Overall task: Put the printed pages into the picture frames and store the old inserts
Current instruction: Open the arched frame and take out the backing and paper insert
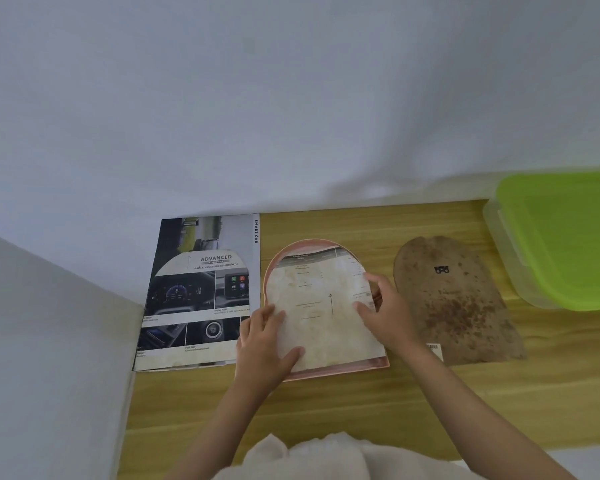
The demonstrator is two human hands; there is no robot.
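Note:
A pink arch-shaped picture frame (340,371) lies flat on the wooden table (361,410). On it rests an arch-cut, pale marbled sheet (323,317) with faint print and an arrow. My left hand (267,351) holds the sheet's lower left edge, thumb on top. At the sheet's right edge, my right hand (385,310) pinches it with curled fingers. The brown speckled backing board (454,303) lies to the right of the frame, apart from it. A car brochure (198,292) with printed pages lies open to the left.
A clear plastic box with a green lid (561,237) stands at the right rear of the table. White cloth covers the wall behind and the surface to the left. Pale fabric shows at the bottom near my body.

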